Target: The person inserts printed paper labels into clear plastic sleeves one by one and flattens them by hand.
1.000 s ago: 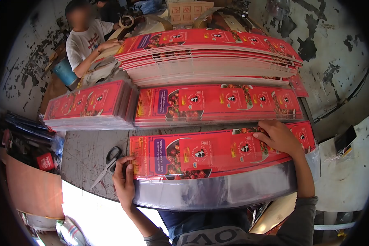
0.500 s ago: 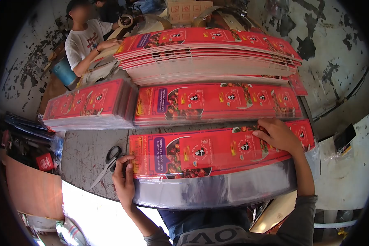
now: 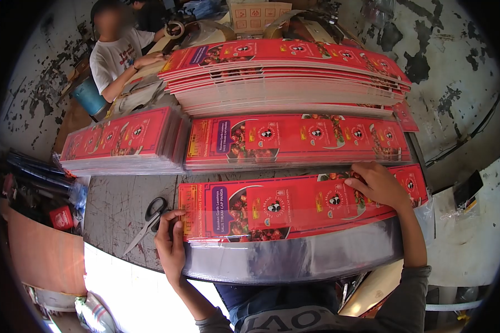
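Observation:
A long red printed card [image 3: 294, 208] lies before me on the table, its near part under clear film. Below it, a stack of clear plastic sleeves [image 3: 294, 258] reaches the table's front edge. My left hand [image 3: 171, 247] is closed at the left end, thumb and fingers pinching the edge of the sleeve with the card. On the card's right part rests my right hand [image 3: 375, 186], palm down, its fingers apart and slightly bent. Black-handled scissors [image 3: 150, 219] lie just left of my left hand.
Behind the card are a row of sleeved red cards [image 3: 300, 139], a shorter stack [image 3: 116, 136] to its left and a tall pile of red cards [image 3: 289, 72]. A co-worker [image 3: 116, 55] stands at the back left, near a blue bucket [image 3: 88, 97].
My view has shifted very slightly. Both hands keep their places on the card and sleeve; otherwise nothing visibly differs.

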`<state>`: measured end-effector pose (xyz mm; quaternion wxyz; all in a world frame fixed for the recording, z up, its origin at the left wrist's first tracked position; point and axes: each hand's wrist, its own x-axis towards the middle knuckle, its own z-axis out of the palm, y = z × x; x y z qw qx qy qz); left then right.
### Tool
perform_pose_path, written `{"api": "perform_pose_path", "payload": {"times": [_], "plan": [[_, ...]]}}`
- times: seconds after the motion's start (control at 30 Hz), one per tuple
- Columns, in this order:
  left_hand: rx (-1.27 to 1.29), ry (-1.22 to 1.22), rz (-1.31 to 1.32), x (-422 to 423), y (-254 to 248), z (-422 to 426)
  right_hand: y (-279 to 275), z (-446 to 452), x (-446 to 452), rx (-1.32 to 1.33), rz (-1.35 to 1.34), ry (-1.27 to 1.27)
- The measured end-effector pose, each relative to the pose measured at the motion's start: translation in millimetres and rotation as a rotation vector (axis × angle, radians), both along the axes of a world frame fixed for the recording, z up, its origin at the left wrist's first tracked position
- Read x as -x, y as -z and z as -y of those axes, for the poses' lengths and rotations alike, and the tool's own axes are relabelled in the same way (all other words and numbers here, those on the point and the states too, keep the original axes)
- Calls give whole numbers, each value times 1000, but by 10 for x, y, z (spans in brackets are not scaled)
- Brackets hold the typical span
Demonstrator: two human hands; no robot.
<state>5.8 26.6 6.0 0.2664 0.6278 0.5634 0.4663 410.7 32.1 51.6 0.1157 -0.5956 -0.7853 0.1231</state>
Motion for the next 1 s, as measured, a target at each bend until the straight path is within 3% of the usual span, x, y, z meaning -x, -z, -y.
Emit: {"api": "perform_pose_path", "payload": {"times": [1.0], "plan": [[7, 11, 20, -11, -13, 8, 1, 7, 9, -21, 12, -2]]}}
